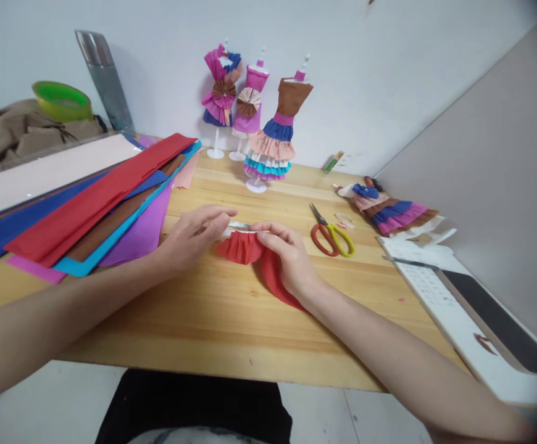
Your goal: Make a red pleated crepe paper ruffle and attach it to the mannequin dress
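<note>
A red pleated paper strip (241, 248) is held up a little over the wooden table, its folds gathered along a whitish top edge. My right hand (289, 250) pinches its right end between thumb and fingers, and the unpleated red tail hangs beneath that hand toward the tabletop. Near the left end of the pleats is my left hand (197, 237), its fingers stretched out and thumb apart; whether the thumb touches the edge is unclear. A thin pale, shiny strip (239, 226) shows between the two hands, partly hidden by fingers.
Scissors (331, 237) with red and yellow handles lie right of my hands. Folded coloured paper sheets (106, 197) spread at left. Behind stand three small dressed mannequins (280, 129). A ruffled paper dress (398, 213) and a white board (416, 283) are at right.
</note>
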Tool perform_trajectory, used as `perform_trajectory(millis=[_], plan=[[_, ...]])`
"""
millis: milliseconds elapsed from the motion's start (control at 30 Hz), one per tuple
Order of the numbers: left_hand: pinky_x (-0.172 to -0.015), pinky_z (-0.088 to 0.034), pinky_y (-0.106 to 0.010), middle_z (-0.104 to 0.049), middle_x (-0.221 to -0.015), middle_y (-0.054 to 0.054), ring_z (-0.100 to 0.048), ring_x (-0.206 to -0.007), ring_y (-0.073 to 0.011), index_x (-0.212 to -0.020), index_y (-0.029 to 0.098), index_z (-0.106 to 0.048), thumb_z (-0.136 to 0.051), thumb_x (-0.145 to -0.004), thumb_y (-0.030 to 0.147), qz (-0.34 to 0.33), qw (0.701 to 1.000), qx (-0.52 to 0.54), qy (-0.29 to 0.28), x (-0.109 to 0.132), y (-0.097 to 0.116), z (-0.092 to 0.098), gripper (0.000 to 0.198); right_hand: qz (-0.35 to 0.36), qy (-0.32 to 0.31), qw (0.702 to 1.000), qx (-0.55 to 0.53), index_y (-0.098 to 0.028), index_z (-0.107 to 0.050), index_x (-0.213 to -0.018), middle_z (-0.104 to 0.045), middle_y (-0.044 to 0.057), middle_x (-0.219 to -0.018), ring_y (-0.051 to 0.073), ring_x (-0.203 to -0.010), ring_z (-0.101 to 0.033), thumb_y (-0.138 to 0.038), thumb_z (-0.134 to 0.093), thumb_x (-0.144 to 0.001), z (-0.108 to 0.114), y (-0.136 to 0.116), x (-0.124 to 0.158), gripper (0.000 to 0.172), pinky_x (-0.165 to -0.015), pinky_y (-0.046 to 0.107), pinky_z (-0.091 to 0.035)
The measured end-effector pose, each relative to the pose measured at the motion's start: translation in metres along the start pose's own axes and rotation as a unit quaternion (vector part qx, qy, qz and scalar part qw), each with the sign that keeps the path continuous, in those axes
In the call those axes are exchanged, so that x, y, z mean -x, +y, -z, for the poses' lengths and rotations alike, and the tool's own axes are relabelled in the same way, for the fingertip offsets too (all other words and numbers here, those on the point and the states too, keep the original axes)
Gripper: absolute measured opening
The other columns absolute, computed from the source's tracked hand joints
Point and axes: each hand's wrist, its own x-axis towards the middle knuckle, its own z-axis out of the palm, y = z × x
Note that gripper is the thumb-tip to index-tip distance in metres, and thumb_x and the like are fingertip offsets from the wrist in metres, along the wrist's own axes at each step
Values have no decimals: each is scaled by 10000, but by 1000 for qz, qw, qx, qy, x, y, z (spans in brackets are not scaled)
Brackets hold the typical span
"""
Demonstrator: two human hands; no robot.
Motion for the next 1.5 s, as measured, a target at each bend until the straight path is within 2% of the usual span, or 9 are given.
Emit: perform_trajectory(millis=[100,200,333,433,567,733,900,1133,1500], plan=[[-809,-545,-315,-714,-1141,-79,-673,-987,-215,-1039,213,-713,-513,-907,380,1,996,-20,92,-2,-8,-3,292,11,18,1000,0,-194,-706,-820,-692,12,-729,172,-684,-604,-322,-729,-691,0,1,0,184,-749,337,-463],[-872,-532,-354,-730,-1065,-73,-665,-998,-222,-939,220,-720,-540,-882,309,-24,988,-70,134,-3,-10,-4,209,35,35,999,18,-190,-696,-872,-705,20,-784,178,-721,-619,-334,-723,-705,1,3,-1,223,-756,339,-469],[-778,-541,-335,-731,-896,-58,-671,-869,-206,-814,206,-710,-557,-859,299,-31,991,-83,96,-2,-8,-6,185,96,30,989,105,-200,-663,-976,-699,9,-802,167,-700,-607,-346,-690,-745,3,4,0,274,-717,332,-474],[-754,-551,-317,-735,-955,-68,-678,-878,-203,-846,192,-721,-599,-826,299,1,994,-49,100,0,-8,-9,164,139,13,971,192,-207,-633,-1056,-704,22,-831,188,-720,-625,-340,-648,-776,4,3,3,311,-697,349,-489],[-832,-561,-346,-734,-1080,-90,-685,-954,-223,-911,180,-739,-648,-777,307,44,989,4,144,1,-7,-12,206,192,-8,941,278,-205,-587,-1156,-717,88,-1035,259,-920,-673,-289,-618,-784,3,3,6,382,-794,415,-517],[-805,-569,-334,-770,-878,-53,-711,-839,-207,-842,174,-736,-672,-728,290,118,978,125,115,-1,-1,-13,175,239,-44,913,328,-226,-533,-1238,-686,100,-1194,277,-1052,-663,-223,-600,-774,3,6,6,469,-928,472,-495],[-688,-536,-285,-741,-759,-20,-680,-717,-163,-752,174,-677,-709,-681,273,161,961,202,94,2,3,-13,126,226,-64,904,357,-235,-493,-1285,-691,91,-1163,267,-983,-670,-206,-594,-771,1,4,10,525,-883,465,-513],[-636,-498,-253,-691,-694,4,-636,-659,-128,-701,175,-630,-698,-673,265,158,964,196,88,1,7,-12,116,211,-57,897,384,-252,-512,-1274,-703,58,-1015,221,-754,-633,-205,-591,-766,-1,-1,12,516,-757,418,-513],[-531,-425,-214,-640,-554,43,-563,-514,-88,-669,161,-598,-726,-640,188,274,928,226,115,0,15,-13,134,246,-83,877,403,-225,-482,-1304,-687,110,-1169,251,-874,-679,-204,-576,-777,-3,3,14,536,-825,438,-525]])
